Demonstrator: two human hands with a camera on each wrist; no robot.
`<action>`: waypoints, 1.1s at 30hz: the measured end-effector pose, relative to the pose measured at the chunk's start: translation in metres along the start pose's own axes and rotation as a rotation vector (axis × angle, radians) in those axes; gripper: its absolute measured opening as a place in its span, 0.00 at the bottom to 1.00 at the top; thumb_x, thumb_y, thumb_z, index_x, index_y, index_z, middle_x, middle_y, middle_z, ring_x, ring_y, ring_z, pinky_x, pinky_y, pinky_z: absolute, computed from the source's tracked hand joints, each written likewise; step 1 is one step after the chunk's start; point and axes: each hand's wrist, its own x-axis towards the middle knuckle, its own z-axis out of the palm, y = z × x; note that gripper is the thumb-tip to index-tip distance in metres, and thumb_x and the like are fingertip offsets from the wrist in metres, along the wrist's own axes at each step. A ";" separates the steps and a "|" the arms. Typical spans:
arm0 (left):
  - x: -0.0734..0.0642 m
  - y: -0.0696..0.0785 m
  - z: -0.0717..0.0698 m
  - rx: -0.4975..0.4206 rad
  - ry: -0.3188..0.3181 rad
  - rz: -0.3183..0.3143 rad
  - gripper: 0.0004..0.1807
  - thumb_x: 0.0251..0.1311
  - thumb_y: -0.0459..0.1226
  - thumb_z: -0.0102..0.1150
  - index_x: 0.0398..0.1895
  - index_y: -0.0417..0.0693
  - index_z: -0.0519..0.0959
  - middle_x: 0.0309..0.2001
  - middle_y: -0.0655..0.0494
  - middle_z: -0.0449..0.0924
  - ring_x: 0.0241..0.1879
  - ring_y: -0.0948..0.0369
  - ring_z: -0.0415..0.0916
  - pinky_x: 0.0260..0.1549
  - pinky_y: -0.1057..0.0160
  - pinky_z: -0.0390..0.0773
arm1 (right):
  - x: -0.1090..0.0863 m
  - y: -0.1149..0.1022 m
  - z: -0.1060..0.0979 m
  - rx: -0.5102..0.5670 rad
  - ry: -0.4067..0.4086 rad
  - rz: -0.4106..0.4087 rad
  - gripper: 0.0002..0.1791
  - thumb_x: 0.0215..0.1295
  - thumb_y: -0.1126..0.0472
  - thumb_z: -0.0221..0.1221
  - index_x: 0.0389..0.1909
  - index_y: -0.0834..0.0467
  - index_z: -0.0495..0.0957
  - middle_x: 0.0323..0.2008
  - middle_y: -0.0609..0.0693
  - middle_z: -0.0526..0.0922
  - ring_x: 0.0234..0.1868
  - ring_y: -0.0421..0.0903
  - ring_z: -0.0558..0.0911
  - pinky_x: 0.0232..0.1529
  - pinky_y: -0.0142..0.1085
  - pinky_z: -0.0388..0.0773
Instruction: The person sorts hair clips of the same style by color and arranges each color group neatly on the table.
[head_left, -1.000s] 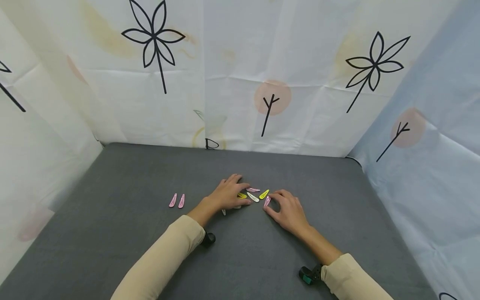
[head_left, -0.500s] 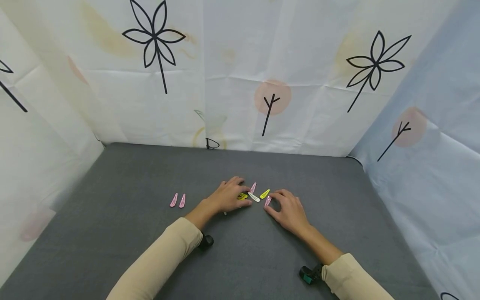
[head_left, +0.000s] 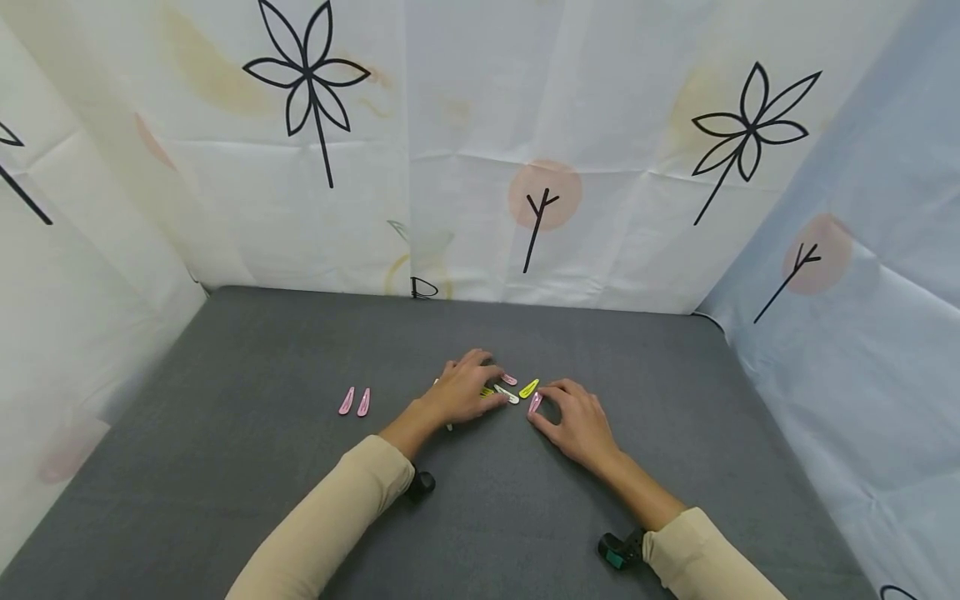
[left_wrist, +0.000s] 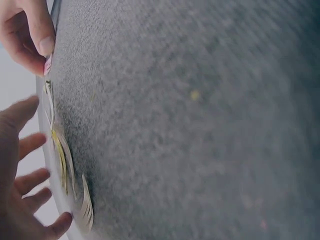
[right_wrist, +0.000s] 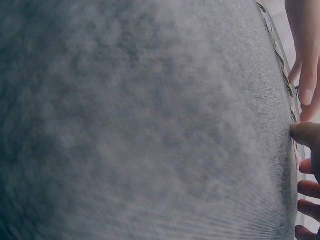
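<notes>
Small snap hair clips lie in a loose cluster at mid-table. Above them is my left hand [head_left: 467, 390], its fingers spread and partly covering the cluster; the left wrist view shows them apart, gripping nothing. A pink hair clip [head_left: 510, 379] lies by its fingertips, a white hair clip [head_left: 507, 394] near its thumb. A yellow hair clip [head_left: 528, 388] sits between the two hands. My right hand [head_left: 579, 421] pinches another pink hair clip [head_left: 535, 403] between thumb and index finger, low at the table. In the left wrist view, several white and yellow clips [left_wrist: 61, 159] lie below the left fingers.
Two pink hair clips [head_left: 355, 402] lie side by side on the left of the grey table [head_left: 225, 467]. White patterned cloth [head_left: 480, 125] hangs behind the table and along both sides. A black wrist camera [head_left: 619, 550] is on the right wrist.
The pink clip near my left fingertips turned upright, then back to a slant. My left hand shifted slightly right over the cluster. The right hand stayed in place with its pink clip.
</notes>
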 end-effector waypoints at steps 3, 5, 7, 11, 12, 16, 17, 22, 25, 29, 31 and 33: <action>0.004 0.002 0.002 0.043 0.094 -0.059 0.27 0.63 0.55 0.63 0.57 0.49 0.82 0.67 0.47 0.69 0.69 0.51 0.60 0.55 0.40 0.67 | 0.000 0.000 0.000 0.002 0.004 -0.002 0.24 0.55 0.50 0.73 0.49 0.60 0.84 0.46 0.54 0.82 0.51 0.55 0.80 0.48 0.56 0.73; 0.006 0.005 0.004 0.082 0.157 -0.102 0.28 0.59 0.57 0.66 0.52 0.47 0.84 0.65 0.47 0.71 0.68 0.51 0.62 0.53 0.41 0.69 | 0.000 0.001 0.000 0.003 0.006 -0.001 0.24 0.55 0.50 0.73 0.49 0.59 0.84 0.46 0.54 0.82 0.51 0.55 0.80 0.48 0.56 0.73; 0.008 0.009 0.005 0.121 0.200 -0.136 0.28 0.56 0.58 0.68 0.46 0.44 0.87 0.63 0.46 0.74 0.66 0.50 0.64 0.52 0.41 0.70 | -0.001 0.001 0.000 0.000 0.009 0.000 0.23 0.55 0.50 0.73 0.49 0.59 0.84 0.46 0.54 0.82 0.50 0.55 0.80 0.49 0.56 0.73; 0.009 0.016 0.007 0.153 0.229 -0.173 0.28 0.53 0.58 0.70 0.38 0.41 0.88 0.61 0.46 0.76 0.65 0.50 0.67 0.52 0.41 0.72 | -0.001 0.001 0.000 0.002 0.009 0.002 0.23 0.55 0.50 0.73 0.48 0.59 0.84 0.45 0.54 0.82 0.50 0.55 0.81 0.48 0.56 0.73; 0.009 0.016 0.008 0.156 0.225 -0.177 0.28 0.53 0.58 0.70 0.37 0.41 0.88 0.61 0.46 0.76 0.65 0.50 0.67 0.52 0.41 0.72 | -0.001 0.001 0.000 0.001 0.009 0.001 0.23 0.56 0.50 0.73 0.49 0.59 0.84 0.45 0.54 0.82 0.50 0.54 0.81 0.48 0.56 0.73; 0.009 0.017 0.012 0.147 0.201 -0.178 0.28 0.53 0.59 0.70 0.39 0.43 0.88 0.61 0.46 0.76 0.65 0.50 0.67 0.51 0.42 0.72 | -0.001 0.000 0.000 0.001 0.005 0.002 0.24 0.56 0.50 0.72 0.49 0.59 0.84 0.45 0.54 0.82 0.50 0.54 0.80 0.48 0.56 0.73; 0.009 0.017 0.013 0.142 0.193 -0.175 0.28 0.53 0.59 0.70 0.41 0.43 0.88 0.62 0.46 0.75 0.65 0.50 0.66 0.51 0.42 0.72 | -0.001 0.000 0.000 0.001 0.004 0.002 0.24 0.56 0.49 0.72 0.49 0.59 0.84 0.45 0.54 0.82 0.50 0.54 0.80 0.48 0.56 0.73; 0.011 0.015 0.014 0.094 0.175 -0.166 0.30 0.55 0.58 0.69 0.50 0.44 0.86 0.63 0.46 0.74 0.66 0.50 0.65 0.51 0.42 0.71 | -0.001 0.000 0.000 0.008 0.004 0.004 0.24 0.55 0.50 0.73 0.49 0.59 0.84 0.45 0.54 0.82 0.50 0.54 0.81 0.48 0.56 0.73; 0.011 0.013 0.014 0.078 0.179 -0.159 0.30 0.55 0.57 0.69 0.52 0.45 0.85 0.63 0.46 0.73 0.66 0.50 0.65 0.50 0.43 0.70 | -0.001 0.000 0.000 0.011 0.007 0.003 0.23 0.56 0.50 0.72 0.48 0.59 0.84 0.45 0.54 0.82 0.49 0.54 0.81 0.48 0.56 0.73; 0.011 0.011 0.015 0.072 0.170 -0.160 0.31 0.56 0.58 0.68 0.54 0.46 0.84 0.63 0.46 0.73 0.66 0.50 0.64 0.51 0.44 0.68 | -0.001 0.000 0.000 0.012 0.007 0.000 0.23 0.56 0.50 0.72 0.48 0.59 0.84 0.45 0.54 0.82 0.49 0.55 0.81 0.48 0.56 0.73; 0.012 0.010 0.015 0.075 0.167 -0.162 0.31 0.56 0.58 0.68 0.55 0.47 0.83 0.64 0.47 0.73 0.66 0.51 0.64 0.52 0.44 0.68 | -0.001 0.000 0.001 0.010 0.007 -0.001 0.23 0.56 0.50 0.72 0.48 0.59 0.84 0.45 0.54 0.82 0.49 0.55 0.81 0.49 0.56 0.73; 0.013 0.008 0.016 0.075 0.168 -0.163 0.30 0.57 0.57 0.68 0.55 0.47 0.83 0.63 0.47 0.73 0.66 0.51 0.64 0.52 0.43 0.68 | -0.001 0.001 0.001 0.009 0.009 -0.002 0.23 0.56 0.50 0.72 0.48 0.59 0.85 0.45 0.54 0.82 0.49 0.55 0.81 0.49 0.56 0.73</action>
